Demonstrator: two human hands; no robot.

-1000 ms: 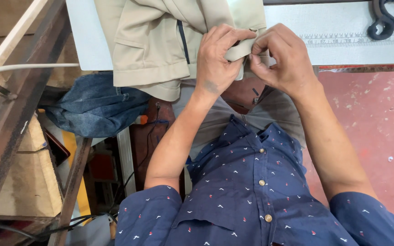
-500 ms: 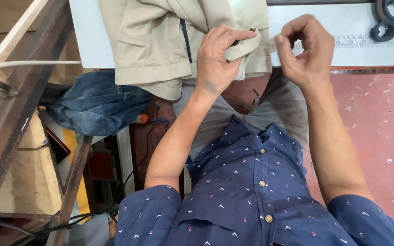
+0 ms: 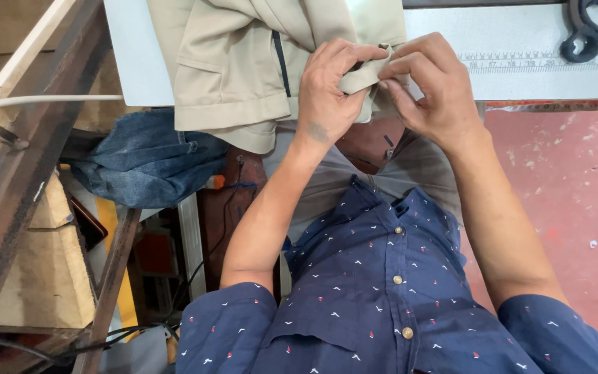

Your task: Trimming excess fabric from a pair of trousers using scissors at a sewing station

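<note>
Across the top of the frame I see the pale grey flat work table (image 3: 520, 76), with a printed ruler strip along its right part. Draped over its edge, top centre, hangs the beige cotton garment (image 3: 237, 76) with a dark zip line down it; its lower hem falls past the table edge. In the lower half of the frame is my dark navy buttoned shirt with small white and red flecks (image 3: 382, 298). At the left edge runs a rusty brown metal beam (image 3: 15, 187), and to its right, at left centre, sits a crumpled blue denim bundle (image 3: 147, 163). The right side shows the dull red floor (image 3: 576, 187).

My left hand (image 3: 330, 97), upper centre, is closed on a folded corner of the beige garment, thumb and forefinger pinching the cloth from the left. My right hand (image 3: 434, 90), just beside it, has its fingertips narrowed onto the same fold from the right, so both hands meet at the cloth above the table edge. In the top right corner a pair of black-handled scissors (image 3: 583, 31) lies on the table, well apart from the hands.
</note>
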